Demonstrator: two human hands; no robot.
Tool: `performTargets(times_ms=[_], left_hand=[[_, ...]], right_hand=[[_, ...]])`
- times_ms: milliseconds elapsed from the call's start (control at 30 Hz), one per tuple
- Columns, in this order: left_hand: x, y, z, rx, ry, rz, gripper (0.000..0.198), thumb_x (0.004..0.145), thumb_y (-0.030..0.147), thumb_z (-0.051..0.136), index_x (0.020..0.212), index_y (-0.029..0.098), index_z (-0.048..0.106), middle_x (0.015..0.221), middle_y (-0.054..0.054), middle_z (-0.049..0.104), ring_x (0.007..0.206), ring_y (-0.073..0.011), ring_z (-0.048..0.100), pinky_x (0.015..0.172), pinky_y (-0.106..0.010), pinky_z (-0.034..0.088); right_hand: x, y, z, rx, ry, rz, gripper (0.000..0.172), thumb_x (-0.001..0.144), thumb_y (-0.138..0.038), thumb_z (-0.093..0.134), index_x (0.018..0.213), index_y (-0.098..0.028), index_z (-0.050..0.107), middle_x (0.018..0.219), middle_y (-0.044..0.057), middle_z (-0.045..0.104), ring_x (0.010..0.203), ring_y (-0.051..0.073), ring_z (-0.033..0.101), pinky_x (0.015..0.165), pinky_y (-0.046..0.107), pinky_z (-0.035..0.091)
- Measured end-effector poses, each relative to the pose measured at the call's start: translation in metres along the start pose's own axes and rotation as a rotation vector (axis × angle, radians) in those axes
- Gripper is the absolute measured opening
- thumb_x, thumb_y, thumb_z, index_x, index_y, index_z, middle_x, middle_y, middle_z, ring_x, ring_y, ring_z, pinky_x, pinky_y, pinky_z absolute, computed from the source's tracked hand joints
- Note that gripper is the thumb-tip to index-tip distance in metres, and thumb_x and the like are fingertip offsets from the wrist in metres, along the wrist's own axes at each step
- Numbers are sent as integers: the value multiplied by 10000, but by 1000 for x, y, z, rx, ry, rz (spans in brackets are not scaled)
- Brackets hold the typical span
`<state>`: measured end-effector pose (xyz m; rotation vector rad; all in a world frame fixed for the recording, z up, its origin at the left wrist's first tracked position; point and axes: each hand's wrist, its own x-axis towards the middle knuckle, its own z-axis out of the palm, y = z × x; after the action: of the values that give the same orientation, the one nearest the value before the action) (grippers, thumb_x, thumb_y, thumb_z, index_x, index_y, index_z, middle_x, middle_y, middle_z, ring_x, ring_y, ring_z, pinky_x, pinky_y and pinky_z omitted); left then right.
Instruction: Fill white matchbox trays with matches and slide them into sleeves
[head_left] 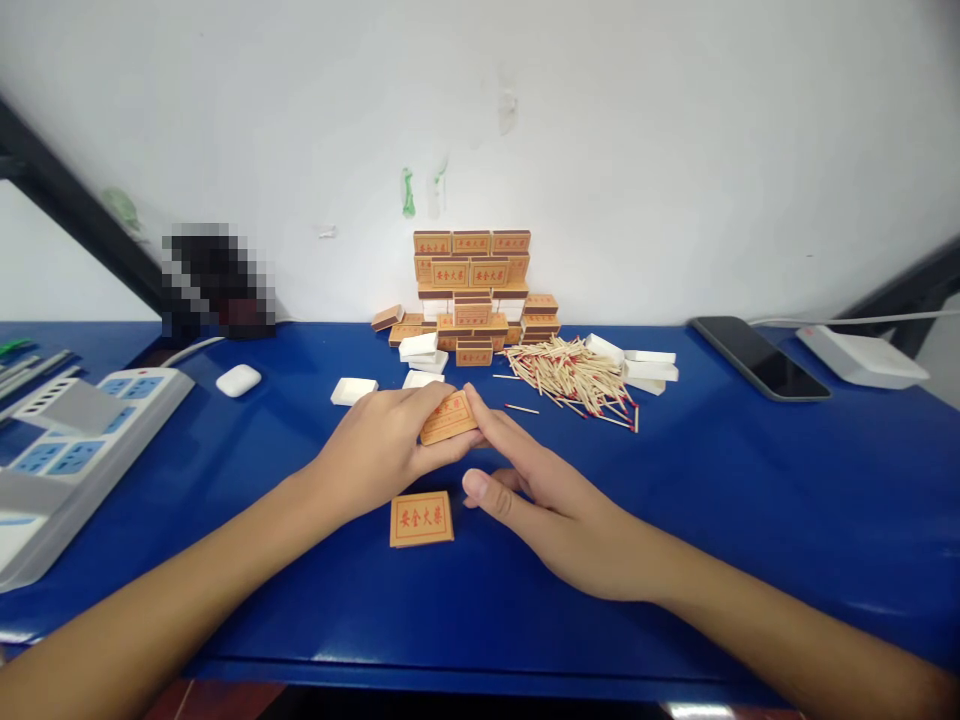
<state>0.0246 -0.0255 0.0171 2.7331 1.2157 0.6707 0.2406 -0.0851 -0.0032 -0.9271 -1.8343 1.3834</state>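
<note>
My left hand [371, 445] is closed around an orange matchbox [450, 420] with red lettering, its thumb along the near side. From the right, my right hand [574, 525] reaches over with outstretched fingers; the index fingertip touches the matchbox's upper right end. Its thumb stands apart, holding nothing. Whether the box has a tray inside is hidden by the fingers. Just below the hands, a flat-looking orange matchbox sleeve [421, 520] lies on the blue table. White matchbox trays [354, 391] lie beyond my left hand, and a pile of red-tipped matches [570, 375] is beyond my right.
Stacked matchboxes [472, 270] stand against the wall. More white trays [651, 368] lie right of the matches. A phone [759, 357] and a white box [861, 357] are far right. At left are a power strip [161, 400] and a white earbud case [238, 380].
</note>
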Motion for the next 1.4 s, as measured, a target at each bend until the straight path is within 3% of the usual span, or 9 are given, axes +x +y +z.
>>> performTargets(times_ms=[167,367,533,733,900,1033,1167,1300,1400], left_hand=[[1,1,-2,-8,-2,-13,448,1010,594,586,1069,163,695,771,-32,719,614,-180,619,591,-292,375],[3,4,-10,-169,-99,-40,420,960,600,653,1059,196,713,791,-4,714,664,-165,625,613,-277,378],[2,2,-16,-272,-176,-108,501,858,648,754,1112,224,675,733,35,673,627,-153,593,584,-266,354],[4,7,-16,-351,-248,-128,672,740,758,797,1133,246,610,652,71,635,587,-158,581,564,-264,346],[-2,14,-36,-248,-244,-110,980,602,839,820,1344,258,548,981,-16,743,810,-231,685,706,-322,475],[-29,21,-56,-68,-360,-129,766,697,790,792,1229,251,678,1135,-58,722,981,-285,696,803,-369,510],[-55,25,-56,-20,-453,-191,654,750,670,818,1238,248,717,1152,-57,705,973,-278,696,794,-368,510],[-60,27,-49,-78,-458,-193,391,838,521,799,1087,222,761,1000,-40,701,835,-215,665,699,-328,469],[-54,29,-43,-106,-428,-160,330,851,492,798,1004,201,769,933,-45,689,774,-199,635,655,-319,432]], right_hand=[[5,1,-3,42,60,-28,690,1053,-456,560,1676,-392,271,1551,78,537,1025,187,670,874,412,640],[12,-7,-25,-135,148,-117,512,959,-383,739,1447,-302,607,1197,44,751,936,175,718,724,308,586],[14,-10,-40,-127,73,-57,500,842,-365,863,1297,-261,686,1074,18,777,839,155,729,705,300,569],[13,-10,-44,-172,64,-44,384,841,-428,845,1163,-245,744,969,16,769,826,169,722,665,299,547],[9,-17,-55,-331,-19,-30,417,817,-476,852,1147,-241,754,885,5,729,749,157,676,619,289,510],[5,-20,-65,-516,-175,-7,360,795,-437,864,1087,-247,774,1014,20,708,750,140,629,657,299,501],[0,-19,-57,-596,-271,30,326,776,-375,865,1053,-244,756,989,-1,706,726,135,599,655,299,480],[-2,-20,-44,-644,-281,-5,314,780,-383,858,1031,-230,747,955,1,703,741,143,594,663,300,456],[-3,-21,-40,-675,-275,-38,298,786,-344,849,1037,-223,745,941,5,701,760,150,597,678,300,446]])
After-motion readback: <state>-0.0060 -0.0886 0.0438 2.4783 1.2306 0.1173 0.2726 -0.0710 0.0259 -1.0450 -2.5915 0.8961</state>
